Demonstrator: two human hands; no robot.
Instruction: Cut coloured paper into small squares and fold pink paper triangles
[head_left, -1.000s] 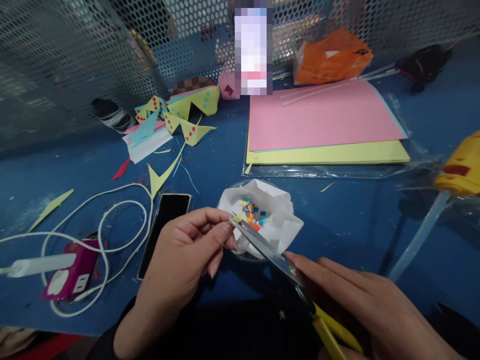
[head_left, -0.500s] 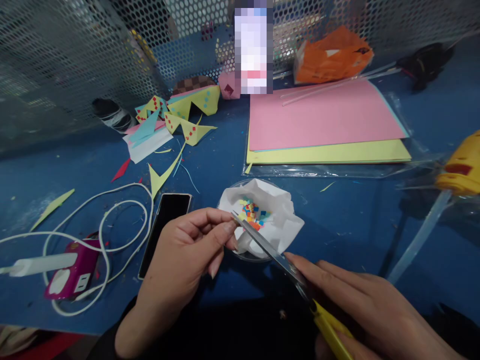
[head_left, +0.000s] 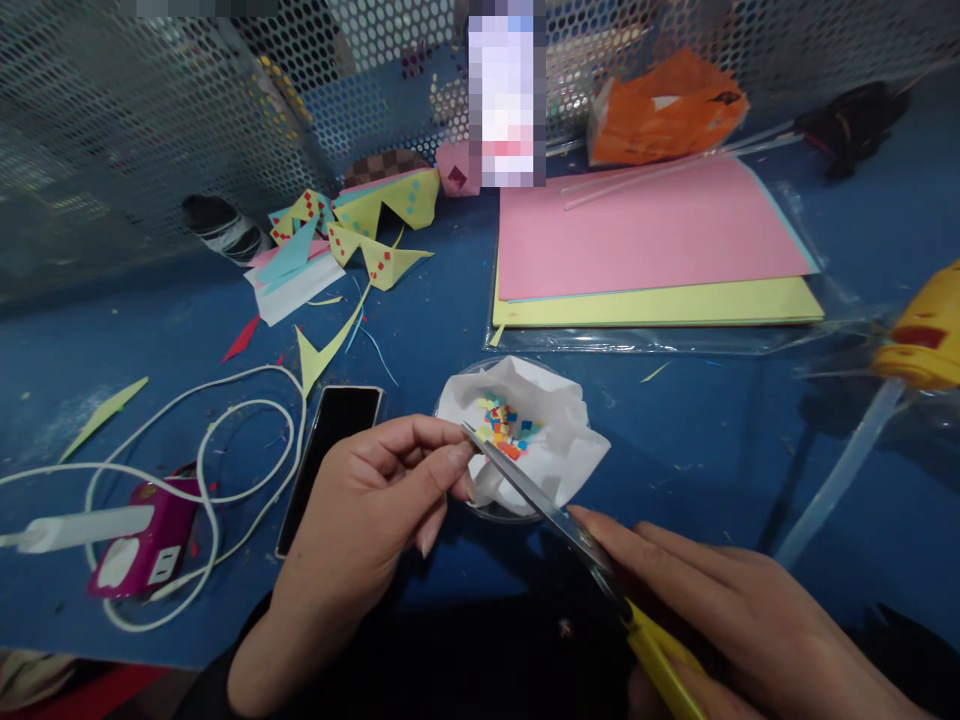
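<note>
The scissors point(head_left: 525, 485) are gripped by the yellow handles in the right hand point(head_left: 697, 570), the blades aimed far and left. The left hand point(head_left: 397, 480) is held with thumb and forefinger brought together at the blade tips; whether anything is pinched there cannot be told. The two hands are kept apart, bridged by the scissors.

The bowl point(head_left: 499, 517) is set beneath the blades, probably so that small pieces can be caught. It is lined with white paper point(head_left: 570, 450), on which coloured bits point(head_left: 501, 425) are gathered. Both hands are held close above its near side, likely to keep spills few.

The blue counter point(head_left: 427, 330) is strewn with scraps. At left, a phone point(head_left: 322, 440) is partly covered by the left hand, with a charger point(head_left: 169, 525) beyond it. Decorated cut-outs point(head_left: 382, 260) are placed at far left; coloured sheets point(head_left: 645, 230) are stacked at far right, perhaps kept clear of the work. An orange pack point(head_left: 664, 115) is stood behind them, before a mesh panel point(head_left: 292, 60).
</note>
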